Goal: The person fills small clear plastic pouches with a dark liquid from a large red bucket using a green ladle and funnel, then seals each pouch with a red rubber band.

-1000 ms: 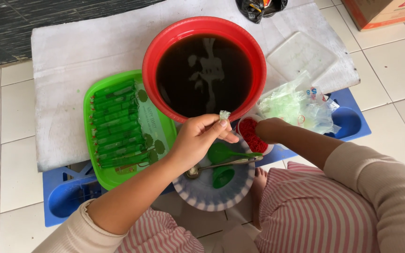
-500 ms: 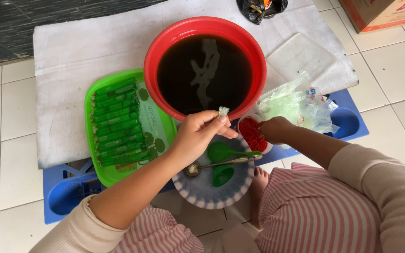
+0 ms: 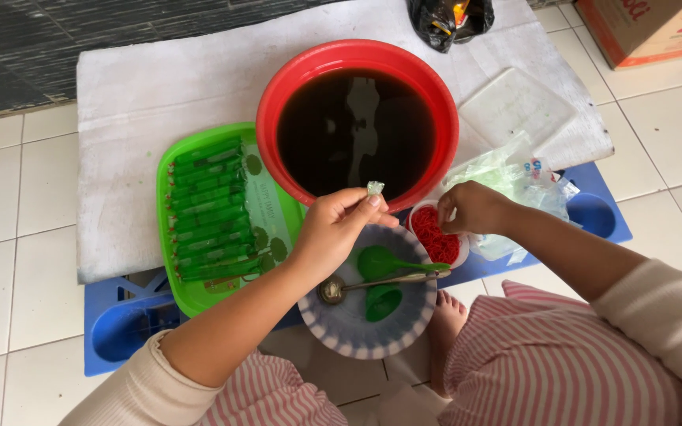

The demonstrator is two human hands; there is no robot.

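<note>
The left hand is pinching a small clear plastic piece between thumb and fingertips at centre frame, lifting it over the near rim of the red basin of dark liquid, forearm angling up from lower left. The right hand is curling closed over the small cup of red bands, seemingly picking one. Below, a patterned plate is keeping a green funnel and spoon close.

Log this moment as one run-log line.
left hand: pinching small clear packet over plate | right hand: fingers in red rubber-band cup | red basin: dark liquid
</note>
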